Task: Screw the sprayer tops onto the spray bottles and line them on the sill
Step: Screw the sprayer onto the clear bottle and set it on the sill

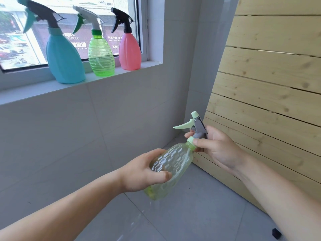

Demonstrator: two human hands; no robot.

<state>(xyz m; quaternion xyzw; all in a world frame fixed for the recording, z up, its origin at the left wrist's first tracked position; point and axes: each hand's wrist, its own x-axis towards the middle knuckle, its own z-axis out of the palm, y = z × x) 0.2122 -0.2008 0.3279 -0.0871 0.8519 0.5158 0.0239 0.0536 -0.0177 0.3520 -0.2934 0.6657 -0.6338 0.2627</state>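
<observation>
A pale green see-through bottle with a honeycomb pattern is held tilted in mid-air, neck up to the right. My left hand wraps its lower body. A grey sprayer top with a mint trigger and collar sits on its neck, and my right hand grips it at the collar. Three bottles with tops on stand in a row on the white sill: a blue bottle at left, a green ribbed bottle in the middle, a pink bottle at right.
A slatted pale wooden panel leans against the wall on the right. Grey tiles cover the wall and floor. The sill has free room right of the pink bottle. A small black object lies on the floor at the bottom right.
</observation>
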